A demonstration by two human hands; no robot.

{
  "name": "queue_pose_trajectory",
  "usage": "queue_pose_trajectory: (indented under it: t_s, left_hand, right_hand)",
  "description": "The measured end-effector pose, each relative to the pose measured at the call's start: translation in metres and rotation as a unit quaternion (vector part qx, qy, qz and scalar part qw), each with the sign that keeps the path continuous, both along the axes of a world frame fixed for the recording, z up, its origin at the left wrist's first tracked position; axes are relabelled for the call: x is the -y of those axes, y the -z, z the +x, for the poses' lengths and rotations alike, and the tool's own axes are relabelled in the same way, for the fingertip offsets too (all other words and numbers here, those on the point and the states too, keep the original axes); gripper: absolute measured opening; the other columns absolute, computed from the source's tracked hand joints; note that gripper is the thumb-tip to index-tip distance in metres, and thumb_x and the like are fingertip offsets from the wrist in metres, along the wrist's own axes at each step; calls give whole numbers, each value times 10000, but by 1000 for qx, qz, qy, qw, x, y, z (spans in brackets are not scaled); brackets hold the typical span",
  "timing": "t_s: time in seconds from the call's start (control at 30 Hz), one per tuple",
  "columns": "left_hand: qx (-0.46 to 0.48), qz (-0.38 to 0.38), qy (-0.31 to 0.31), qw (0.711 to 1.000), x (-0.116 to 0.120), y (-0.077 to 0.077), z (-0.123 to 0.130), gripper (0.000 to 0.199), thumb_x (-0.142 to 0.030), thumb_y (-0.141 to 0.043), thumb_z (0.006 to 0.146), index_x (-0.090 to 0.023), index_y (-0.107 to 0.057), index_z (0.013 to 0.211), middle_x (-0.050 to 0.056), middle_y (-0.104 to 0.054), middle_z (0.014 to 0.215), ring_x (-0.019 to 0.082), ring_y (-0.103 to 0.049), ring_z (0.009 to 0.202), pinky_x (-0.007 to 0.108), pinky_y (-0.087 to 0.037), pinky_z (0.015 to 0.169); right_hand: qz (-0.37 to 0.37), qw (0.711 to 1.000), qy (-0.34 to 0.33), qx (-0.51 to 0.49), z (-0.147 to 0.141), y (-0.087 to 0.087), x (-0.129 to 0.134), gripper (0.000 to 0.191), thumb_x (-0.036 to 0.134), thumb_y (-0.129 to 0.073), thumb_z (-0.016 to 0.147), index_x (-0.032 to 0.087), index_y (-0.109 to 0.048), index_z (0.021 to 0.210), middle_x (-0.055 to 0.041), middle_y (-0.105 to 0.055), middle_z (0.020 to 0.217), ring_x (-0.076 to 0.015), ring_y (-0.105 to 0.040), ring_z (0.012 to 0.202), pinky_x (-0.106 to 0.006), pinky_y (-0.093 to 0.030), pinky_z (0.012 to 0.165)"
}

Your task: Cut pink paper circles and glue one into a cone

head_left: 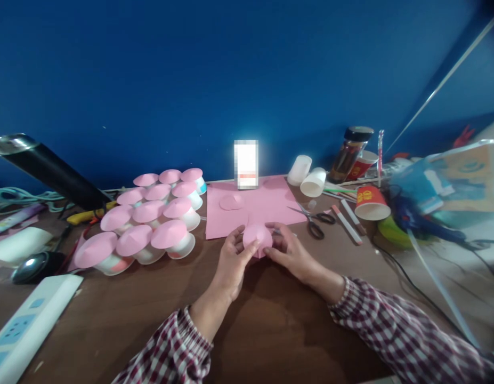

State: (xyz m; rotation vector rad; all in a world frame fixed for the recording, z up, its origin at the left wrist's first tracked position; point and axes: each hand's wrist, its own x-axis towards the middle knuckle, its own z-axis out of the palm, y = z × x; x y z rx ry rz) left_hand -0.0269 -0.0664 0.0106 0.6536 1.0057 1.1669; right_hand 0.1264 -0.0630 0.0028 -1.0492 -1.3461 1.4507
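Observation:
Between my two hands is a small pink paper piece [257,234], rounded and folded or curled at its lower edge. My left hand [237,256] is closed on its left side, the thumb pressed onto its face. My right hand [289,252] pinches its right edge between thumb and fingers. Just beyond lie sheets of pink paper [262,200] with a cut pink paper disc [231,201] on them. Open scissors [315,220] rest at the sheets' right edge. To the left stand several paper cups [181,246] topped with pink paper cones [134,240].
Two white cups [313,182] lie tipped at the back, near a bottle of dark liquid [349,154]. A red paper cup [372,204] and a blue glue gun [426,224] are at right. A power strip [34,325] and black flask [50,170] sit left. A bright blurred-out phone-like rectangle [246,162] stands behind.

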Motion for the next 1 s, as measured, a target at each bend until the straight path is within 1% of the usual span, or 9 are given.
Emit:
queue_pose_trajectory:
  t_s: [0.1,0.27,0.4,0.47,0.57,0.7,0.8,0.9,1.0]
  left_hand:
    - [5,4,13,1000,1,-1,1,636,-255,-770,682,-168,-445,1222,115,-640,1094,191,-651,889,296,-550,720]
    - [-3,40,21,999,2,1,1,667,-237,-780,663,-161,-444,1235,90,-664,1005,175,-667,802,328,-551,756]
    - [-11,25,32,999,3,-2,1,648,-302,-749,707,-168,-445,1263,123,-652,1085,211,-661,894,316,-553,732]
    - [-16,31,39,999,4,-2,1,635,-291,-758,695,-168,-462,1243,124,-650,1102,217,-651,933,303,-545,743]
    - [-35,57,34,997,4,0,2,658,-246,-790,647,-162,-475,1219,105,-672,1037,209,-648,925,295,-532,764]
    - [-58,63,31,996,4,1,2,701,-266,-805,624,-157,-465,1227,78,-685,920,186,-655,807,290,-534,707]
    - [-62,57,40,996,4,-1,1,737,-285,-801,637,-168,-437,1267,84,-683,949,196,-654,853,297,-535,732]
    - [-50,49,42,997,4,0,0,643,-383,-721,724,-175,-453,1270,98,-672,991,186,-658,818,292,-539,696]
    - [-40,43,27,998,4,3,0,578,-439,-679,749,-170,-495,1226,97,-670,977,156,-655,713,283,-537,652]
  right_hand:
    - [-5,1000,2,-20,0,1,0,587,292,-682,751,206,-359,1234,18,-585,757,-174,-615,744,-308,-485,681]
    - [-3,1000,-2,-10,0,-1,1,544,286,-676,766,208,-396,1226,1,-604,794,-180,-624,778,-324,-493,721]
    - [-29,998,14,-47,1,-4,1,555,288,-684,765,206,-386,1225,4,-632,799,-151,-616,718,-286,-483,681]
    - [-40,997,24,-59,1,-6,1,552,288,-687,767,211,-386,1223,7,-641,800,-142,-613,704,-275,-481,671]
    - [-34,996,26,-72,0,-7,1,528,295,-698,762,214,-411,1197,-17,-658,866,-159,-626,778,-289,-489,708]
    - [-22,996,25,-77,0,-8,2,504,305,-700,760,209,-433,1177,-48,-665,953,-180,-630,860,-311,-492,760]
    - [-35,996,35,-72,0,-6,1,505,307,-686,773,219,-426,1197,-26,-667,897,-160,-622,775,-282,-483,686]
    - [-45,996,46,-68,1,-4,1,527,306,-690,770,217,-418,1213,6,-648,801,-130,-582,655,-239,-441,580]
    - [-35,997,33,-64,1,-3,1,543,307,-694,767,207,-407,1217,11,-637,783,-130,-584,658,-249,-451,608]
